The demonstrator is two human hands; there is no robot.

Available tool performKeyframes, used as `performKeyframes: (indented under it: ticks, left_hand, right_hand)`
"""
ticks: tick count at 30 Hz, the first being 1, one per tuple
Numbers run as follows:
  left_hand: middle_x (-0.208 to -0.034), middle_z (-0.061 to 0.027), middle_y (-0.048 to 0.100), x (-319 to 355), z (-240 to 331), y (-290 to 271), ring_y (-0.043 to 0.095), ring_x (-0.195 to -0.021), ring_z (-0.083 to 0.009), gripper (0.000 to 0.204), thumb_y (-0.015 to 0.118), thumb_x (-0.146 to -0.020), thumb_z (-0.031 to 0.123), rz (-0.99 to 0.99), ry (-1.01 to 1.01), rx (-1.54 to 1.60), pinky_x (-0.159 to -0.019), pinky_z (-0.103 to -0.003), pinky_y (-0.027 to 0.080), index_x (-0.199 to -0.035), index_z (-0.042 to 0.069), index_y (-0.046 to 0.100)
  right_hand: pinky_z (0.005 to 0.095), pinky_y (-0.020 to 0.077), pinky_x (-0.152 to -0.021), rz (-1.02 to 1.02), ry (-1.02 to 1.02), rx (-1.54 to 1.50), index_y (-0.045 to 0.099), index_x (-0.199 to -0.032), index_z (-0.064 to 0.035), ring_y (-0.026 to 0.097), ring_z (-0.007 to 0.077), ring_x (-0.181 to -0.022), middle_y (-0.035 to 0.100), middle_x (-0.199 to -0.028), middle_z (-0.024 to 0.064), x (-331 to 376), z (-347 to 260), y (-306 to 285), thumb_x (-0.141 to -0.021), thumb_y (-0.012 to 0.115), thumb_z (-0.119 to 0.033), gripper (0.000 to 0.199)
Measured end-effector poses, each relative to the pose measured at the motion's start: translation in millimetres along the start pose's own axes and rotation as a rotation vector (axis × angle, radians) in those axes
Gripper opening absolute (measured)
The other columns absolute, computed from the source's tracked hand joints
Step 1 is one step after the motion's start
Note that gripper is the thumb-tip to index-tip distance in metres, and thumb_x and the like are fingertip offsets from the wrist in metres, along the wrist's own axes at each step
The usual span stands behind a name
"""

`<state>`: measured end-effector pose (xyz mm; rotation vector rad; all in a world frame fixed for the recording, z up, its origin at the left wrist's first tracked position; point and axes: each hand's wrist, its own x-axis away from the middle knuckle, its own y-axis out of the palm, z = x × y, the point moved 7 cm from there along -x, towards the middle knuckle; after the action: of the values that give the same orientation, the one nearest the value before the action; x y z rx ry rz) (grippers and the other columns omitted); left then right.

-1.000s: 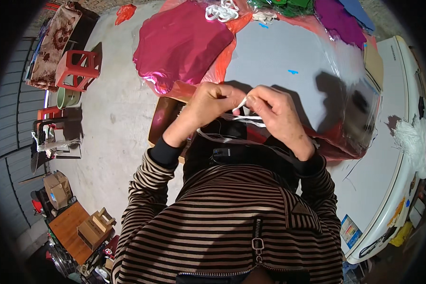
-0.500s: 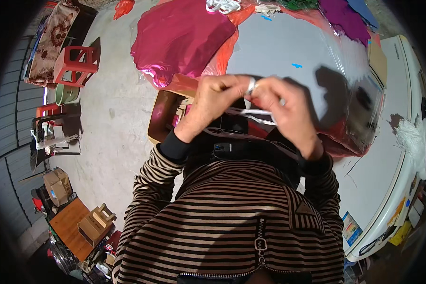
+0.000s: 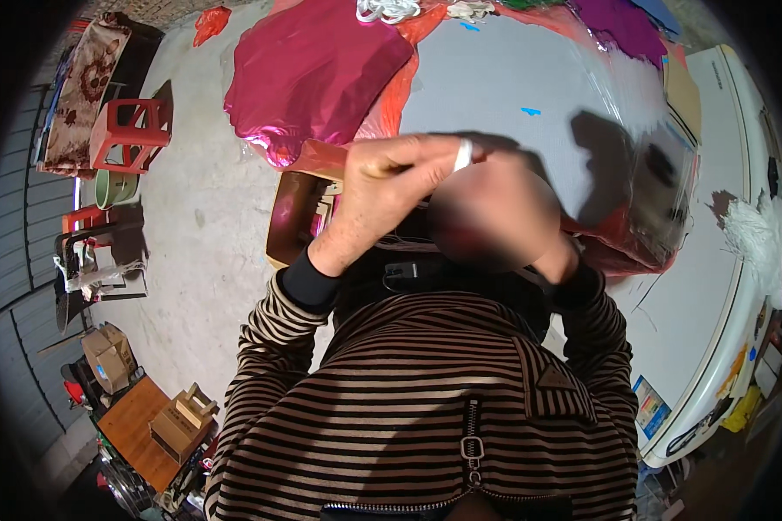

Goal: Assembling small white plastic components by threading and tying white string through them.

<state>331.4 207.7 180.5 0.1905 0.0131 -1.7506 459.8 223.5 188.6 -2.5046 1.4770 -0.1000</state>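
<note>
My left hand (image 3: 389,195) pinches a narrow white strip (image 3: 463,154) between thumb and fingertips; the strip is bent over at that point. My right hand (image 3: 500,213) is close against it on the right, mostly smeared by a blur, so its fingers and anything in them cannot be made out. Both hands are raised in front of my striped jacket (image 3: 408,347). Beyond them lies a large light-grey sheet stack (image 3: 495,78) in clear and red plastic. An open cardboard box (image 3: 288,217) stands beside my left wrist.
Shiny magenta sheets (image 3: 321,69) lie at the far left of the stack, with a bundle of white cord (image 3: 388,9) behind. A red stool (image 3: 130,135) and green bucket (image 3: 115,188) stand on the left floor. A long white appliance (image 3: 695,260) borders the right side.
My hands stay together, the left fingers straighter around the white strip. White lengths that hung below my hands are now hidden. The whole view has shifted slightly.
</note>
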Motion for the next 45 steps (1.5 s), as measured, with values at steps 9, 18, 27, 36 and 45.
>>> performKeyframes:
  ticks: [9, 18, 27, 36, 45]
  left_hand:
    - [-0.087, -0.0094, 0.071, -8.6, 13.1, -0.3, 0.067, -0.076, -0.0119, 0.017, 0.064, -0.088, 0.003, 0.011, -0.01, -0.125, -0.068, -0.023, 0.055, -0.103, -0.003, 0.07]
    - [-0.087, -0.0098, 0.071, -3.9, 5.3, 7.3, 0.067, -0.076, -0.0116, 0.017, 0.065, -0.088, 0.004, 0.026, 0.026, -0.111, -0.069, -0.023, 0.055, -0.104, -0.002, 0.07]
    - [-0.086, -0.0102, 0.07, -9.2, 2.1, 16.0, 0.067, -0.076, -0.0122, 0.017, 0.064, -0.089, 0.003, -0.043, -0.002, -0.141, -0.068, -0.023, 0.055, -0.104, -0.003, 0.07]
    - [-0.081, -0.0056, 0.071, -25.6, -0.8, -1.8, 0.064, -0.075, -0.0079, 0.017, 0.064, -0.09, 0.005, 0.106, -0.011, -0.227, -0.066, -0.021, 0.052, -0.104, -0.002, 0.07]
    - [-0.092, -0.0099, 0.07, -25.7, 20.8, -0.6, 0.067, -0.078, -0.014, 0.019, 0.063, -0.09, 0.005, 0.186, -0.023, -0.013, -0.069, -0.022, 0.054, -0.107, -0.003, 0.069]
  right_hand:
    - [0.026, 0.047, -0.065, -0.006, -0.036, 0.103, 0.061, -0.092, 0.0012, 0.058, 0.0106, -0.07, 0.061, -0.076, 0.0071, -4.0, -4.3, -10.0, -0.087, 0.057, -0.001, 0.007]
    - [0.0258, 0.0465, -0.064, 0.094, -0.004, 0.03, 0.059, -0.091, 0.0015, 0.057, 0.0098, -0.068, 0.061, -0.075, 0.0062, -13.8, -0.9, -31.2, -0.09, 0.056, -0.003, 0.006]
    - [0.0252, 0.0453, -0.065, 0.106, -0.064, 0.02, 0.059, -0.091, 0.0011, 0.053, 0.0081, -0.07, 0.059, -0.078, 0.0037, -5.6, -13.7, -41.2, -0.094, 0.052, -0.006, 0.011]
    - [0.0243, 0.044, -0.063, -0.156, 0.024, -0.117, 0.059, -0.095, -0.0003, 0.052, 0.0082, -0.071, 0.056, -0.078, 0.0021, 4.5, -17.5, -25.4, -0.096, 0.05, -0.009, 0.013]
    - [0.0205, 0.0429, -0.068, 0.131, -0.047, 0.06, 0.058, -0.099, 0.0004, 0.052, 0.0082, -0.075, 0.057, -0.082, 0.0005, 10.9, -14.4, -25.7, -0.098, 0.049, -0.011, 0.015]
